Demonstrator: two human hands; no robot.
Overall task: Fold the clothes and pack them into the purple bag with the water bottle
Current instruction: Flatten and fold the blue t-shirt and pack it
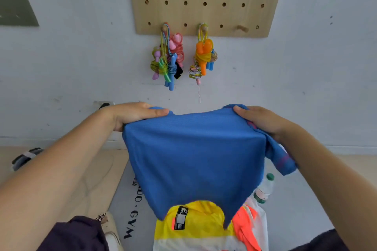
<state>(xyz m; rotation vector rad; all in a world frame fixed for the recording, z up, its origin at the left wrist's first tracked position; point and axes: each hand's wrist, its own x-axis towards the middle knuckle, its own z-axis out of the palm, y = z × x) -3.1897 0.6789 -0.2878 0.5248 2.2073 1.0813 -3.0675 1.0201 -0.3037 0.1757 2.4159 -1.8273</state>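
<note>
A blue shirt [195, 157] hangs in the air in front of me, held up by its top edge. My left hand [132, 115] grips the top left corner and my right hand [263, 121] grips the top right corner, where a sleeve droops down. Below it on the mat lies a yellow and white garment [193, 228] with a black label, and beside it an orange and white garment [250, 222]. A clear water bottle [265, 188] with a green cap lies to the right, partly hidden by the shirt. A dark purple fabric [81, 234] shows at the bottom left.
A grey mat [130, 210] with black lettering covers the floor beside wooden flooring [95, 179]. On the white wall a wooden pegboard [206, 0] carries bundles of coloured skipping ropes [169, 57]. A dark object [26, 158] lies at the far left.
</note>
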